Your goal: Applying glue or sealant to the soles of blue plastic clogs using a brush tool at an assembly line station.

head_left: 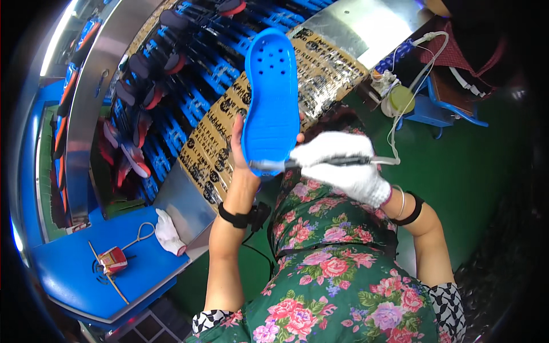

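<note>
My bare left hand (238,141) grips a bright blue shoe sole (272,108) along its edges near the heel. The sole is held up with its inner face toward me, a cluster of small round holes showing at the toe end. Much of this hand is hidden behind it. In a white knit glove, my right hand (342,171) is closed round a slim black pen-shaped tool (344,161) with a pale cord or hose at its back end. The tool's blurred, light-coloured tip lies across the heel edge; whether it touches cannot be made out.
Behind the sole is a bench covered with brown printed tape (220,128). A rack of dark and red shoe parts (134,154) stands to the left. On a blue surface (68,251) lie a spare white glove (167,233) and a small red box (112,260). A blue-framed chair (452,97) is at right.
</note>
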Available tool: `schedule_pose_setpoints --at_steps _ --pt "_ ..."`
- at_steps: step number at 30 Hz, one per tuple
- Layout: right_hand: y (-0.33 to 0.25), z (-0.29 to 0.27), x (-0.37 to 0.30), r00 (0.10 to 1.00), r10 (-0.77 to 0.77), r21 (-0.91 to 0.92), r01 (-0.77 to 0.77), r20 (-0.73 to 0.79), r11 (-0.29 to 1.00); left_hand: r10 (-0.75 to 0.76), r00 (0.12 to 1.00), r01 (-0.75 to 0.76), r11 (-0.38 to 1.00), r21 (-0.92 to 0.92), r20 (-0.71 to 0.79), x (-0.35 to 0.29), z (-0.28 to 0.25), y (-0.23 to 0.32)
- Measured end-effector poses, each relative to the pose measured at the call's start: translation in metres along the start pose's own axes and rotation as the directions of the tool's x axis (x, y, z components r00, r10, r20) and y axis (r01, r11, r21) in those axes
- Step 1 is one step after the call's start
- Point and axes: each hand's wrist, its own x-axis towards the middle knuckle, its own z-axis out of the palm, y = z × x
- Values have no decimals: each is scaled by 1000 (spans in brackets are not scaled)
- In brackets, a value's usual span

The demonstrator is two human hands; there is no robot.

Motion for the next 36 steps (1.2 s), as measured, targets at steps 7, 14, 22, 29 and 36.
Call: schedule_pose_setpoints --at_steps 7,14,22,29,36 --pt "-8 -55 74 897 -439 -561 389 50 731 -62 997 59 995 -81 -37 -9 3 -34" --pt "-8 -12 44 779 -508 -685 596 367 419 91 990 -108 981 -162 -112 -16 -1 -17" --pt "-59 -33 28 976 -187 -196 164 -108 967 283 954 -251 933 257 -95 -21 26 15" --pt "-48 -59 20 897 107 215 -14 -428 976 36 871 -262 877 403 490 10 141 78" --pt "-13 -47 44 930 222 262 -145 -294 954 325 775 -497 843 205 542 119 263 189"
